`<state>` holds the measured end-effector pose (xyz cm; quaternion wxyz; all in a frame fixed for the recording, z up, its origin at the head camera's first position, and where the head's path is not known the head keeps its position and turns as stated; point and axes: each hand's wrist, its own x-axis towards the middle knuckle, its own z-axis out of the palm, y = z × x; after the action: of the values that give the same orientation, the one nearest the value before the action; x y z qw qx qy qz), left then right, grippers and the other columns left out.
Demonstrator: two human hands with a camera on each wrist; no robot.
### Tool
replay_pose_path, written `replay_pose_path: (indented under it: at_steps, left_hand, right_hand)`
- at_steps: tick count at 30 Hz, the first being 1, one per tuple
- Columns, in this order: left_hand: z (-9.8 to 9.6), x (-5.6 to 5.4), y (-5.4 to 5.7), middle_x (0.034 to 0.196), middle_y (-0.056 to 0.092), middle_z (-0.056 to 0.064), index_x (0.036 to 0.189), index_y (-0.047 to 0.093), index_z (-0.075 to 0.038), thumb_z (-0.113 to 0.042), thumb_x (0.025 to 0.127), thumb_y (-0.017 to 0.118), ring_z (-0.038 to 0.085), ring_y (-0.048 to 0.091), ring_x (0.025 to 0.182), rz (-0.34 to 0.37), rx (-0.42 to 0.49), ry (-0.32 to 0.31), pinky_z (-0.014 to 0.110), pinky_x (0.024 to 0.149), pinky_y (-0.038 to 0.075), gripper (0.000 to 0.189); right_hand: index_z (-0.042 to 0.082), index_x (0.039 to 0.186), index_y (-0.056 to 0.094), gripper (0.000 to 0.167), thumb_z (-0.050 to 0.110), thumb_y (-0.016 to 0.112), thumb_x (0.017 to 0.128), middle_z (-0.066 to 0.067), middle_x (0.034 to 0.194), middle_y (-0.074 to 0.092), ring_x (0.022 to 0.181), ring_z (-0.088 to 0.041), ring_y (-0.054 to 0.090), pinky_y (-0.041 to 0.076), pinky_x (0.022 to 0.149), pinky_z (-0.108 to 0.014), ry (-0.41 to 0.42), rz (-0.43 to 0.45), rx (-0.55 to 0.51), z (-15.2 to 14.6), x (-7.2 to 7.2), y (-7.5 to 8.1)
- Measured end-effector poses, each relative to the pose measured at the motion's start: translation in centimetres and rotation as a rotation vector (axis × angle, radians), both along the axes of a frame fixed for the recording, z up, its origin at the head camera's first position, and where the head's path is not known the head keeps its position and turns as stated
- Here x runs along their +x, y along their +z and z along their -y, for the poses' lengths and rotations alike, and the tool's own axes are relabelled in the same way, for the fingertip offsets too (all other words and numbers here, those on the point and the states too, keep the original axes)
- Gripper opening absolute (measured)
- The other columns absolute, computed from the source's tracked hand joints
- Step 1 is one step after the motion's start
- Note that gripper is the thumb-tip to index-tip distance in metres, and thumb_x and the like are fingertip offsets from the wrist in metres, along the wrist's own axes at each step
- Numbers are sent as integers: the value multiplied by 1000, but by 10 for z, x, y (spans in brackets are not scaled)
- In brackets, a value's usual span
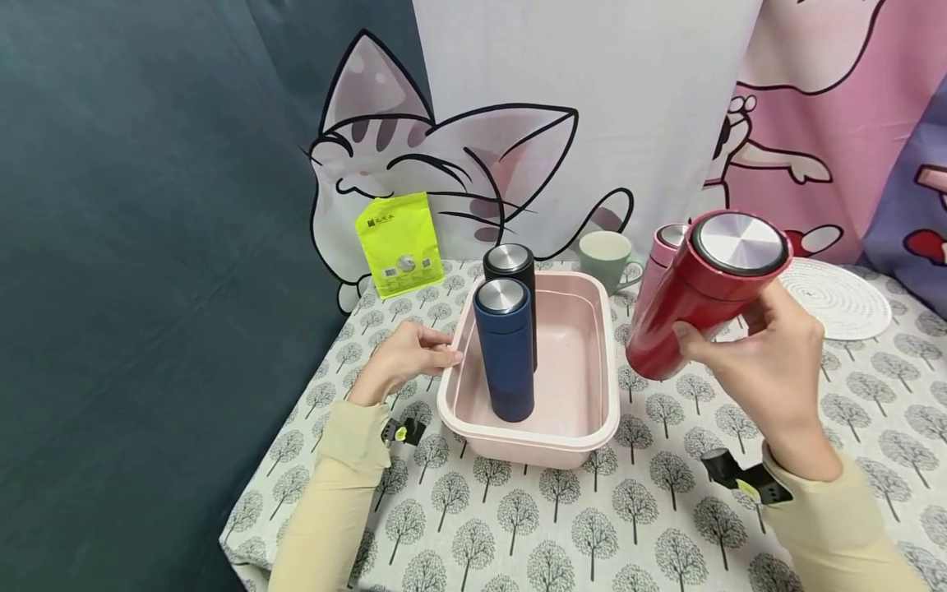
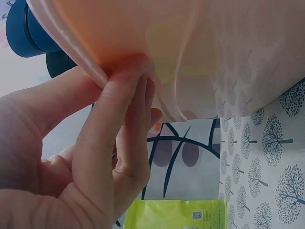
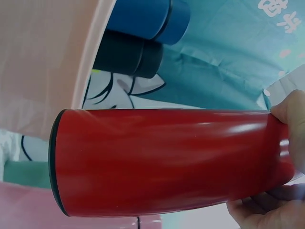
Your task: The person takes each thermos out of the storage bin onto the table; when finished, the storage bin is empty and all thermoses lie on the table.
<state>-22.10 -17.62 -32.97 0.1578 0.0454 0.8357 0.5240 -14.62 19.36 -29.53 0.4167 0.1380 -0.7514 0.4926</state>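
A red thermos [image 1: 676,304] with a silver-topped lid is gripped near its upper end by my right hand [image 1: 777,362], tilted and held up to the right of the pink basin [image 1: 602,411]. In the right wrist view the red thermos [image 3: 167,162] spans the frame, its dark base toward the basin. My left hand [image 1: 414,359] pinches the basin's left rim, thumb on one side and fingers on the outer wall, as the left wrist view shows. Inside the basin stand a blue thermos [image 1: 505,353] and, behind it, a black thermos [image 1: 510,256], both upright.
A pink thermos [image 1: 657,261] stands behind the red one. Farther back is a pale green mug [image 1: 602,256]. A white woven mat [image 1: 839,300] lies at the right, and a yellow-green pouch [image 1: 399,245] leans on the curtain. Tree-print cloth [image 1: 481,526] covers the table.
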Motion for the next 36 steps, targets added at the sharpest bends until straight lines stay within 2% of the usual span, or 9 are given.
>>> replay_pose_path:
  at_steps: [4, 12, 25, 36]
  left_hand:
    - [2, -1, -2, 109, 69, 23, 125, 60, 10, -6, 85, 74, 18, 71, 85, -7, 10, -9, 35, 82, 62, 45]
    - [0, -2, -2, 108, 69, 20, 125, 61, 8, -8, 85, 75, 17, 71, 86, 4, 6, -13, 33, 83, 62, 46]
    - [1, -2, -2, 109, 70, 22, 125, 61, 9, -6, 86, 74, 18, 71, 87, 0, 41, -27, 35, 84, 62, 44]
    - [2, -3, -5, 105, 70, 20, 124, 62, 9, -7, 85, 75, 17, 71, 83, -1, 19, -8, 34, 83, 62, 44]
  right_hand:
    - [1, 114, 69, 57, -17, 76, 61, 10, 102, 71, 81, -2, 63, 50, 73, -10, -17, 35, 3, -5, -5, -6]
    - [10, 116, 70, 58, -10, 81, 62, 26, 99, 65, 84, 5, 62, 46, 73, -7, -115, 154, 32, -16, -12, -16]
    - [19, 118, 69, 58, -2, 85, 66, 31, 97, 61, 90, 17, 57, 41, 75, -5, -207, 242, 71, -38, -20, -28]
    - [20, 115, 68, 51, 7, 84, 69, 38, 89, 53, 82, 20, 52, 36, 71, -8, -287, 322, 82, -57, -28, -44]
